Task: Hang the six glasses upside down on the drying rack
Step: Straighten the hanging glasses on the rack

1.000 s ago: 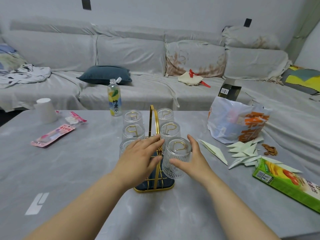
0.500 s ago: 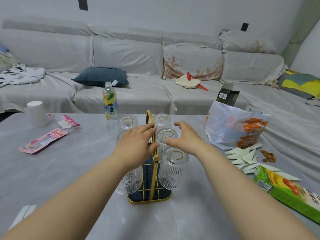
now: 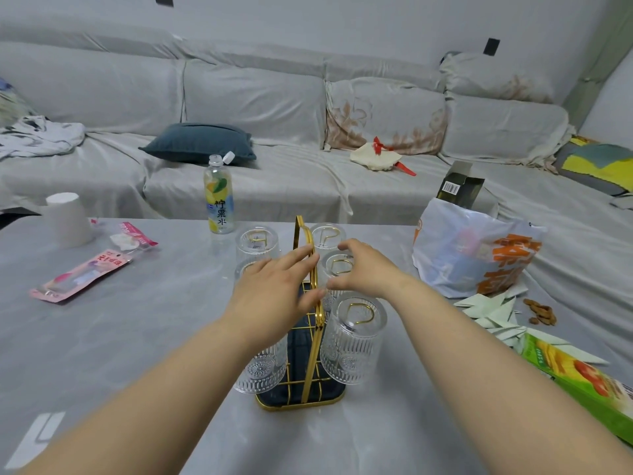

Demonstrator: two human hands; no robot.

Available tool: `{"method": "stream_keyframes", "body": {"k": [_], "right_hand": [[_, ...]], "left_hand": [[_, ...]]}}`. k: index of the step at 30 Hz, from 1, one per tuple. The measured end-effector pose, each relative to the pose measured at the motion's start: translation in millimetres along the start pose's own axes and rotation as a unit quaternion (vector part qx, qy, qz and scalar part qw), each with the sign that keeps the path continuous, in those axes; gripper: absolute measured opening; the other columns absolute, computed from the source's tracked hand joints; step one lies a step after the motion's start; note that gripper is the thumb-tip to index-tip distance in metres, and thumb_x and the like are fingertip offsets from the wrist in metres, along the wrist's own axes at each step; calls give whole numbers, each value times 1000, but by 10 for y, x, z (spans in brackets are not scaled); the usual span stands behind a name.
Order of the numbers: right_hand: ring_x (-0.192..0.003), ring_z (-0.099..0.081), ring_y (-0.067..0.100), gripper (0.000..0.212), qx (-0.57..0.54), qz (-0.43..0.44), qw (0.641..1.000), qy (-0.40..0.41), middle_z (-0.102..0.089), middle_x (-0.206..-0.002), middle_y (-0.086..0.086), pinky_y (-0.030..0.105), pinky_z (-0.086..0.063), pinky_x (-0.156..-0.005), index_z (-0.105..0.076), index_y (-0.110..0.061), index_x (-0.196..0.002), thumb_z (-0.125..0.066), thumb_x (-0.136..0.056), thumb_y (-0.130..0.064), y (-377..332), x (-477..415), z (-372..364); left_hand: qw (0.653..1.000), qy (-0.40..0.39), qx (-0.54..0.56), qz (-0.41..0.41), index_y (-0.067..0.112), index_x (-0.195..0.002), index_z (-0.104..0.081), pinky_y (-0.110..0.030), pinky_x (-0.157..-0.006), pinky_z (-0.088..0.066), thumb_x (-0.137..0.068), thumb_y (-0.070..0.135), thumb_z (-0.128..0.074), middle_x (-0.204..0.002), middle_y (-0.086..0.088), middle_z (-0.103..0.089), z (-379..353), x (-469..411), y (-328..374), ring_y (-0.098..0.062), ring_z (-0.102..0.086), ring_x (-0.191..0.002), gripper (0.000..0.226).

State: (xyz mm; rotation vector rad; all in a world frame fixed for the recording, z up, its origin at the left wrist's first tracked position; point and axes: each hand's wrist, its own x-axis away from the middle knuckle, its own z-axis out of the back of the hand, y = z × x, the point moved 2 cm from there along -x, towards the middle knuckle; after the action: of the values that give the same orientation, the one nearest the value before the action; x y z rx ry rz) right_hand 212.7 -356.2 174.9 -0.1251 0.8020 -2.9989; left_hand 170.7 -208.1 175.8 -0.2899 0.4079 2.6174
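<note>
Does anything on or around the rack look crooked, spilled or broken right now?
Nothing on the rack stands out: the visible glasses hang mouth down and look intact. The oddities are off to the side: the drink bottle stands with its flip cap open, and brown crumbs lie loose on the table.

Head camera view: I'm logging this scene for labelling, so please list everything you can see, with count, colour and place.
drying rack: one, gold wire with dark base, table centre
glasses: six, clear ribbed, hung upside down on the rack, three per side
drink bottle: one, clear with yellow label, behind the rack
paper cup: one, white, upside down, far left
pink packets: two, left of the rack
plastic bag: one, white and orange, right
dark box: one, behind the bag
folded paper: several pieces, pale green, right
green box: one, right edge
sofa: one, grey, behind the table
cushion: one, teal, on the sofa
left hand: over the rack handle
right hand: open, over the right row
</note>
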Motion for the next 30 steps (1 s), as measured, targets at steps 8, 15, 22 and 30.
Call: {"method": "stream_keyframes", "body": {"k": [8, 15, 22, 30], "right_hand": [[-132, -38, 22, 76, -32, 13, 999, 10, -35, -146, 8, 33, -35, -104, -30, -15, -138, -71, -75, -27, 64, -8, -5], [-132, -38, 20, 73, -83, 14, 996, 25, -38, -144, 7, 31, -35, -104, -34, -15, -135, -73, -74, -25, 94, -2, -26], [-132, -37, 22, 77, -50, 15, 999, 6, -35, -145, 8, 33, -34, -106, -31, -15, -137, -73, -73, -26, 85, -24, -20], [-131, -39, 21, 76, -75, 11, 997, 0, -36, -145, 6, 34, -35, -105, -33, -16, -136, -71, -74, -33, 94, -39, 32]], "left_hand": [[1000, 4, 12, 1, 27, -144, -18, -25, -106, -12, -94, 45, -36, -153, 12, -12, -11, -1, -4, -9, -22, -135, 56], [1000, 3, 12, 1, 26, -144, -19, -27, -107, -12, -94, 44, -37, -153, 12, -13, -18, 4, -12, -10, -22, -135, 56], [1000, 9, 16, -1, 26, -144, -19, -27, -106, -13, -94, 44, -38, -153, 11, -14, -19, 11, -9, -9, -21, -135, 56], [1000, 5, 11, -1, 26, -143, -22, -27, -107, -13, -93, 44, -40, -152, 11, -17, 5, 0, 0, -11, -20, -135, 57]]}}
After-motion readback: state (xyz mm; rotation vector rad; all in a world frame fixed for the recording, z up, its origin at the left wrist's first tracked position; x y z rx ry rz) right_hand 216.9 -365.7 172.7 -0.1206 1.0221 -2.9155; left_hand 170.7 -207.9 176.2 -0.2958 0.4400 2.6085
